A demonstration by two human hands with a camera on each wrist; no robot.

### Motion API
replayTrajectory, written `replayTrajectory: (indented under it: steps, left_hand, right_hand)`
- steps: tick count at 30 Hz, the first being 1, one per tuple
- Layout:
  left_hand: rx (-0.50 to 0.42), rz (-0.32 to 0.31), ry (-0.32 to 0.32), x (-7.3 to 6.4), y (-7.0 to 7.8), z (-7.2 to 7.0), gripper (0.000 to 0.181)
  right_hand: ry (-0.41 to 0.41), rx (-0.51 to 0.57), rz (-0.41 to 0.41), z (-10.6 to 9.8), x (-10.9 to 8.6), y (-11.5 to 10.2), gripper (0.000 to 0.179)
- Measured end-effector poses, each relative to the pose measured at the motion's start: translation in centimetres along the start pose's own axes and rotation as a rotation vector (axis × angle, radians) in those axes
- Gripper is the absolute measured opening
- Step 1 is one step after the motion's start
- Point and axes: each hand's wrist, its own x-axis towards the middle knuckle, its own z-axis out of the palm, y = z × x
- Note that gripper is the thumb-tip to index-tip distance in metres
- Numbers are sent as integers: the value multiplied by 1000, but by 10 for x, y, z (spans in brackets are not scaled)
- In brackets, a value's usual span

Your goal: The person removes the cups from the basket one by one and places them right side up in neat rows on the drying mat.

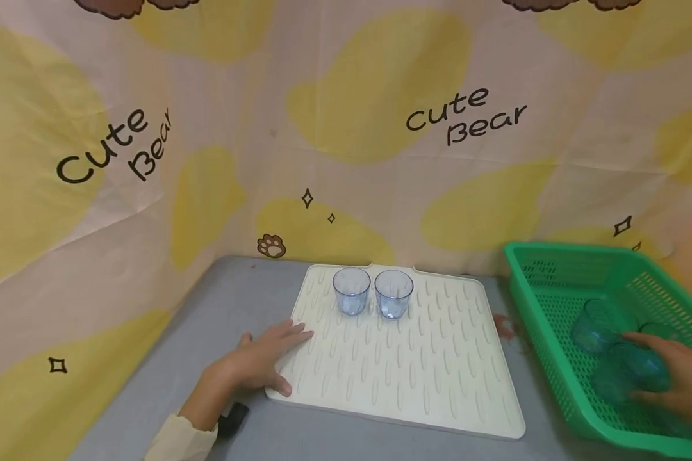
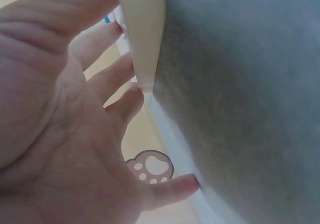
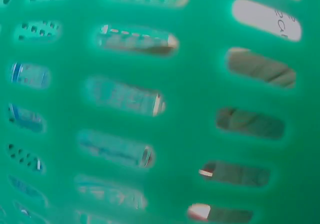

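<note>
Currently gripping a blurred glass tumbler (image 1: 648, 368) with the right hand (image 1: 682, 374), inside the green plastic basket (image 1: 553, 360), just beside another tumbler (image 1: 591, 330) sitting in there. Meanwhile resting the left hand (image 1: 259, 360), released and with fingers spread, on the left edge of the white ridged drying mat (image 1: 415, 378), with thumb near the front corner. Also noting on the mat, close to its back edge, a pair of pale-blue tumblers (image 1: 352, 294) standing upright side by side.
</note>
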Motion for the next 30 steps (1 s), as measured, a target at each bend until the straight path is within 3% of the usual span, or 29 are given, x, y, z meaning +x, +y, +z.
replayTrajectory:
  steps: [7,13,24,30]
  left_hand:
    - [-6,-9,2,-1,0,2,100]
    - [-5,-13,0,0,1,1,100]
    - [-4,-35,-13,-1,3,0,100]
    - [-14,-38,-9,-3,3,1,100]
  right_hand:
    - [-4,42,57,-2,3,-9,101]
    - [15,64,57,0,1,-18,99]
    - [-46,155,-21,7,6,-24,101]
    - [-125,290,-29,10,7,-22,114]
